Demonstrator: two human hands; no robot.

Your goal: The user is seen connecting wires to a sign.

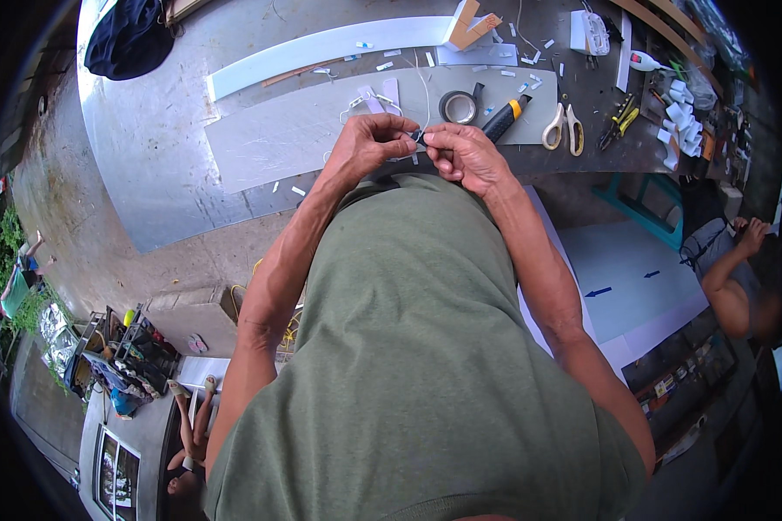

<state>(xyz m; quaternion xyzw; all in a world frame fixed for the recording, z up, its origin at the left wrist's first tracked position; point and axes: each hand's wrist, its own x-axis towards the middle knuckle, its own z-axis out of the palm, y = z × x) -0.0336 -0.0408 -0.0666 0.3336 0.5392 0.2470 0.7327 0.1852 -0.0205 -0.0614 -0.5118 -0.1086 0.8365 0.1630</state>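
Observation:
My left hand (372, 144) and my right hand (467, 156) meet over the near edge of the workbench, each with its fingertips pinched. Between them is a small dark piece (419, 136), perhaps a bit of black tape; the fingers partly cover it. A thin white wire (427, 82) runs down into this pinch. Just beyond my right hand lie a roll of black tape (445, 111) and a yellow-and-black utility knife (506, 119). White wires (367, 101) and pale strips (392, 94) rest beyond my left hand.
Cream-handled scissors (563, 132) and yellow-handled pliers (619, 122) lie to the right. A long curved white panel (321, 57) and small white pieces spread across the metal bench (161, 156). Another person (730, 269) is at the right, by a teal stool (641, 208). Someone sits lower left.

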